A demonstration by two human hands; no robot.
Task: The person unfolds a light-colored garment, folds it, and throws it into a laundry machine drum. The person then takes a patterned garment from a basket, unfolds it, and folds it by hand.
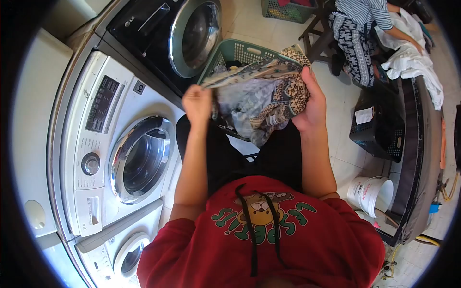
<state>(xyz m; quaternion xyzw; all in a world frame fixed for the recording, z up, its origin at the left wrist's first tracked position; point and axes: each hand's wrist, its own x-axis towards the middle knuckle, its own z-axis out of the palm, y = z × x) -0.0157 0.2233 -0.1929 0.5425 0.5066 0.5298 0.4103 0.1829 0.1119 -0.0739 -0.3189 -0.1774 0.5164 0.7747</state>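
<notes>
A patterned garment (283, 91) in brown, black and grey is spread between my hands above my lap. My right hand (312, 98) grips its right edge, with the thumb on top of the cloth. At its left edge my left hand (197, 103) is closed on the cloth and slightly blurred. Behind and below the garment stands a green plastic basket (230, 48), with dark cloth partly visible inside. The garment hides much of the basket.
On the left are a white washing machine (110, 144), a black one (158, 33) and another white one (115, 254). A seated person (355, 38) handles white cloth (408, 53) at upper right. A dark basket (379, 132) and white bucket (365, 194) stand at right.
</notes>
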